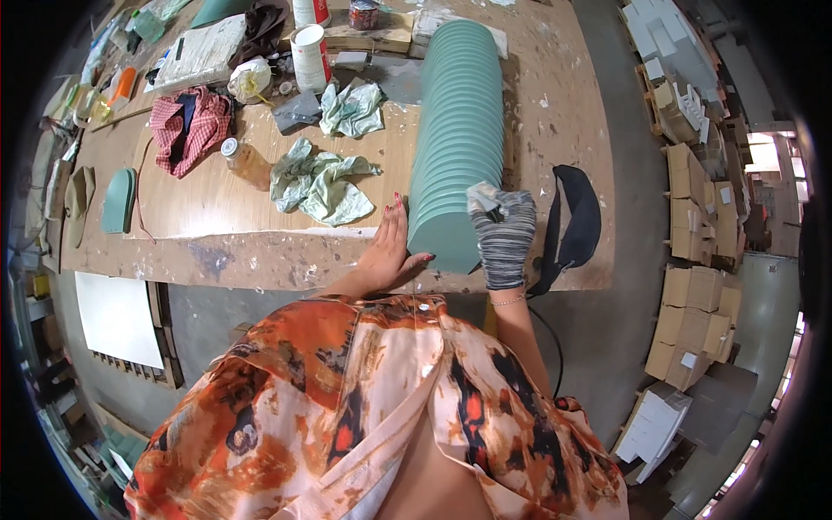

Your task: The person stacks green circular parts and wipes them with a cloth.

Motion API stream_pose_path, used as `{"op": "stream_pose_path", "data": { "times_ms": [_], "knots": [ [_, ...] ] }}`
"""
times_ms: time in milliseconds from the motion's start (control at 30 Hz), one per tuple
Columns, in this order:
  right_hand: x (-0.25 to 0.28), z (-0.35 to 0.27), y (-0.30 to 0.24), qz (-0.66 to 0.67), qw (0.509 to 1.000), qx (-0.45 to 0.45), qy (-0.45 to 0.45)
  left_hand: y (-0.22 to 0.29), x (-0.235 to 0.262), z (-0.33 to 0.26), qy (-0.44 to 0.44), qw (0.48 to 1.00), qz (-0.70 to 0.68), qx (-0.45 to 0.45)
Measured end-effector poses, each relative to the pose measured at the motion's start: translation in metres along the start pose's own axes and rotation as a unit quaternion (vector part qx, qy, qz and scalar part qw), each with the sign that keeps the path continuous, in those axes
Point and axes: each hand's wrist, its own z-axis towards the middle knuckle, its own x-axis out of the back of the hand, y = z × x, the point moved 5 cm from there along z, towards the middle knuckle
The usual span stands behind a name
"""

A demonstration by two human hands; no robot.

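Nothing can be read: the red panels on 2 white cans toward the tabletop's far edge and the white labels on boxes beyond its right edge show too small.

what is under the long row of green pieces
The worktable shows along both sides of the green row, and a whitish slab peeks out by its far end. What lies directly beneath is covered, so I can't tell.
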Motion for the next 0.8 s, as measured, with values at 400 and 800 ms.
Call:
{"op": "stream_pose_path", "data": {
  "times_ms": [400,800],
  "knots": [
    [0.000,-0.001,-0.011,0.017,1.000,-0.003,0.025,0.001,-0.011,0.003,-0.021,1.000,-0.003,-0.001],
    [0.005,-0.036,0.055,0.230,0.943,-0.233,0.062,0.007,0.008,0.000,-0.009,0.999,-0.034,-0.016]
  ]
}}
